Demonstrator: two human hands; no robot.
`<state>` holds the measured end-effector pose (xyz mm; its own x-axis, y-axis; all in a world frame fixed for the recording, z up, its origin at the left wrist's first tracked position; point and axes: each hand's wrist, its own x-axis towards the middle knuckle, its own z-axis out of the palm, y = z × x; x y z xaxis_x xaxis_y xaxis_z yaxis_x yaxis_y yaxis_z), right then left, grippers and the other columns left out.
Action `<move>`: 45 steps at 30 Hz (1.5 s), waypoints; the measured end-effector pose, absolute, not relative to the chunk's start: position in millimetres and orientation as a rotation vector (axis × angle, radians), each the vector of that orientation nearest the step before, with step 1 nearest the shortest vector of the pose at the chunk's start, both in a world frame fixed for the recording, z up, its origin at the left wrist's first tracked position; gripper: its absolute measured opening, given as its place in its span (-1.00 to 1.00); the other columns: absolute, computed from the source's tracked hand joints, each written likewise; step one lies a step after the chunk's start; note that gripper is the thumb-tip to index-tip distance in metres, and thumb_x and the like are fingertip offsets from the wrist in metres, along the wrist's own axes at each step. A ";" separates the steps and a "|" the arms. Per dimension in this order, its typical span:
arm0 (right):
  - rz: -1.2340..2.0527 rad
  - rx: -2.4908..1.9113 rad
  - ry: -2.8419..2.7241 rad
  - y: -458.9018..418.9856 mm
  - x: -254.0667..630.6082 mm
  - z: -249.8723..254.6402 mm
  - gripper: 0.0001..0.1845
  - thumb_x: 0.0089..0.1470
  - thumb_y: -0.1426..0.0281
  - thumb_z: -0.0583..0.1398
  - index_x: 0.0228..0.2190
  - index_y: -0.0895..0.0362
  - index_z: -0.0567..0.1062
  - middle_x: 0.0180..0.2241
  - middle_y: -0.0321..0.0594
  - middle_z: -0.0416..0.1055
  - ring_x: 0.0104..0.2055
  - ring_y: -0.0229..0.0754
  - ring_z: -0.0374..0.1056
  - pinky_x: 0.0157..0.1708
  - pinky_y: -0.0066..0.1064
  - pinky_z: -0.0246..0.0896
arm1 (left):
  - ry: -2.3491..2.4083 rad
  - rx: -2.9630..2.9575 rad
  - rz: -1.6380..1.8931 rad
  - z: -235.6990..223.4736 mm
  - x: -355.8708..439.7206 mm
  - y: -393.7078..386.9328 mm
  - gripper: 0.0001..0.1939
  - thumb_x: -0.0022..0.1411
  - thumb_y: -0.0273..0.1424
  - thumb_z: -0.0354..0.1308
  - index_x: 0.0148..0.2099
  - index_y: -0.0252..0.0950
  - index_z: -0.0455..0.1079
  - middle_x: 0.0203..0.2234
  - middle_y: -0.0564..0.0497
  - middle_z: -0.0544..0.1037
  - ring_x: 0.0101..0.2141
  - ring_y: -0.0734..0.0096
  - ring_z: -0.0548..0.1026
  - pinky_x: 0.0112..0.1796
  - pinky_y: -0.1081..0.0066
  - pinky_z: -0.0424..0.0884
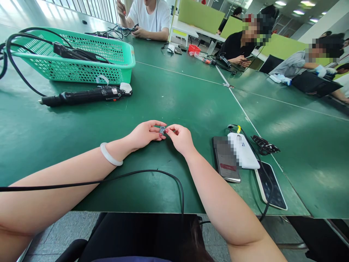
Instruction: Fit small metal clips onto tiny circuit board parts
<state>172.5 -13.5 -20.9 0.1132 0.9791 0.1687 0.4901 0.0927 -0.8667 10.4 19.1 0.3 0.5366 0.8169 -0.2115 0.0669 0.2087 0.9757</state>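
Note:
Between my two hands, just above the green table (163,92), is a small circuit board (162,130), dark with light marks. My left hand (144,135) grips it between thumb and fingers. My right hand (180,137) has thumb and forefinger pinched together at the board's right edge; whether a tiny part sits in that pinch I cannot make out. Beyond my left hand lies a black electric screwdriver (84,95), on its side with its tip pointing left.
A turquoise plastic basket (89,71) with black cables stands behind the screwdriver. To the right lie a dark phone (222,156), a white power bank (243,151), a white-edged phone (274,189) and black glasses (264,145). A black cable (152,171) crosses my left forearm. Several people sit across the table.

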 end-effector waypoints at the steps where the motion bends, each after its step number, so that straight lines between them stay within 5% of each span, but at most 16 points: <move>1: 0.712 -1.524 -1.501 -13.5 172.4 -20.8 -0.80 0.01 0.26 0.15 -0.49 0.11 0.50 -0.49 -0.29 0.41 -0.47 -0.27 0.23 -0.38 -0.39 0.15 | 0.884 1.270 0.629 0.4 10.4 19.2 -0.64 0.07 -0.60 0.16 -0.04 -0.37 0.34 -0.27 -0.12 0.58 -0.27 0.38 0.56 -0.12 0.26 0.42; 45: 0.709 -1.524 -1.527 -17.0 171.4 -16.6 -0.81 -0.02 0.26 0.17 -0.49 0.12 0.49 -0.51 -0.33 0.39 -0.54 -0.33 0.17 -0.43 -0.43 0.14 | 0.885 1.282 0.645 -2.1 10.8 20.1 -0.77 0.12 -0.53 0.18 -0.13 -0.37 0.34 -0.44 -0.03 0.57 -0.36 0.47 0.56 -0.19 0.37 0.45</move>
